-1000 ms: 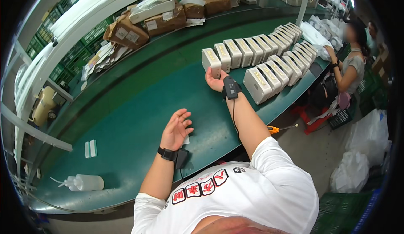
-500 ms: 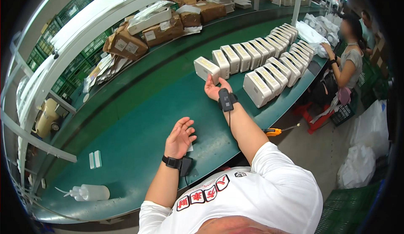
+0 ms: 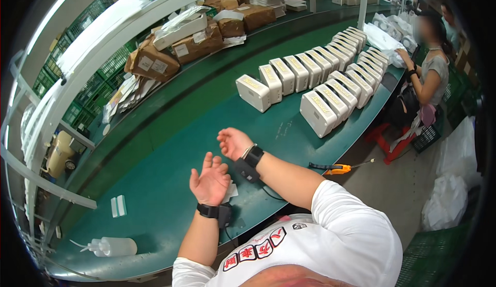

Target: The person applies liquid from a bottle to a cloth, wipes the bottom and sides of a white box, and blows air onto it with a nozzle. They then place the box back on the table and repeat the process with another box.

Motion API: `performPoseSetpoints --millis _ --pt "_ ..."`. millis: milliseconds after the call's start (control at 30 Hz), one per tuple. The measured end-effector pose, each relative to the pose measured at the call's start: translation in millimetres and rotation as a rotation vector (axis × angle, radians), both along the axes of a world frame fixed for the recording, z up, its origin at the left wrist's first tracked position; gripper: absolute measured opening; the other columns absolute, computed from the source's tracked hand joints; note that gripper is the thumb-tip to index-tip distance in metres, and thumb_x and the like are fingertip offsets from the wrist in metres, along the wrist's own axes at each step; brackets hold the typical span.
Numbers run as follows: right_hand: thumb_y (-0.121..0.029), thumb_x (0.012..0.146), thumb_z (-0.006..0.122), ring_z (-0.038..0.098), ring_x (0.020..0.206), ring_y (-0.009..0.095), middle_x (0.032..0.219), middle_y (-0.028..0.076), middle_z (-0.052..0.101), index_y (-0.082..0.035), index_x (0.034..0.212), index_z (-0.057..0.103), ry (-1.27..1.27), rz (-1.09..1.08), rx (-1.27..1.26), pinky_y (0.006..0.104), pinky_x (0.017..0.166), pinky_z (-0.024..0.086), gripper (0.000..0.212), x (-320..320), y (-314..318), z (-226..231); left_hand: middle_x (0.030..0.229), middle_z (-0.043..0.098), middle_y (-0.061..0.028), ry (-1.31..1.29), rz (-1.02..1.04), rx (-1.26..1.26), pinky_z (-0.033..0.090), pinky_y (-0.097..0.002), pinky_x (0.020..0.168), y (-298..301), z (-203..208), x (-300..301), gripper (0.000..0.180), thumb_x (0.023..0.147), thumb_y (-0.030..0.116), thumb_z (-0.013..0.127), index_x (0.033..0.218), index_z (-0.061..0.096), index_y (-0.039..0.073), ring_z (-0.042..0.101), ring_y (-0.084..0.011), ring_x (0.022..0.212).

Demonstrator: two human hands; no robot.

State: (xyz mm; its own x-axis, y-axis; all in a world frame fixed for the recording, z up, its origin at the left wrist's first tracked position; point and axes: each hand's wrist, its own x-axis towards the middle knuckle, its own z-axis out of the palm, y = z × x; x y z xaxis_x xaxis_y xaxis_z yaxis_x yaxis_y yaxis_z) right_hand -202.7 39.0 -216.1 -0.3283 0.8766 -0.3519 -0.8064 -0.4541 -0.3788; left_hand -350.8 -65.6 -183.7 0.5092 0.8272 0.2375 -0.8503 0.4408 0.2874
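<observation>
My left hand [image 3: 211, 182] hovers over the green tabletop [image 3: 181, 155], palm up and open, its fingers apart and nothing in them. Just beyond it, my right hand [image 3: 234, 143] hangs over the table with loosely curled fingers and no visible thing in its grasp. A small white slip [image 3: 231, 192] lies partly hidden beside my left hand. White rounded box-shaped devices with gold lettering stand in two curving rows; the left row's front device [image 3: 253, 94] and the right row's front device [image 3: 316, 115] are the closest, both apart from my hands.
A white squeeze bottle [image 3: 114, 246] lies on its side near two small white strips [image 3: 118, 206]. An orange-handled tool [image 3: 337, 169] rests at the table's edge. Brown parcels [image 3: 152, 61] are piled along the back. Another person [image 3: 433, 75] works at the far right beside plastic bags.
My right hand has left the front device of the left row and come back toward my left hand. That device now stands alone, turned slightly. My left hand has shifted a little left, fingers straighter.
</observation>
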Motion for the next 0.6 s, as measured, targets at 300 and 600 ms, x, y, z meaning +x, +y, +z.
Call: performPoseSetpoints --millis 300,600 --pt "-0.019 0.09 0.059 0.051 0.06 0.012 0.075 0.002 0.06 -0.01 0.09 0.058 -0.273 0.023 0.102 0.0268 0.054 0.044 0.009 -17 -8 7 0.116 0.049 -0.0053 -0.043 -0.003 -0.004 0.051 -0.0341 0.081 0 -1 2 0.058 0.089 0.04 0.066 0.134 0.048 0.007 0.05 -0.0183 0.099" --pt "-0.02 0.09 0.059 0.052 0.064 0.013 0.078 0.002 0.061 -0.01 0.091 0.058 -0.239 0.074 0.125 0.0269 0.059 0.044 0.01 -16 -3 2 0.119 0.052 -0.007 -0.004 0.026 -0.004 0.05 -0.0336 0.079 0 0 1 0.058 0.089 0.041 0.064 0.133 0.048 0.007 0.05 -0.0191 0.096"
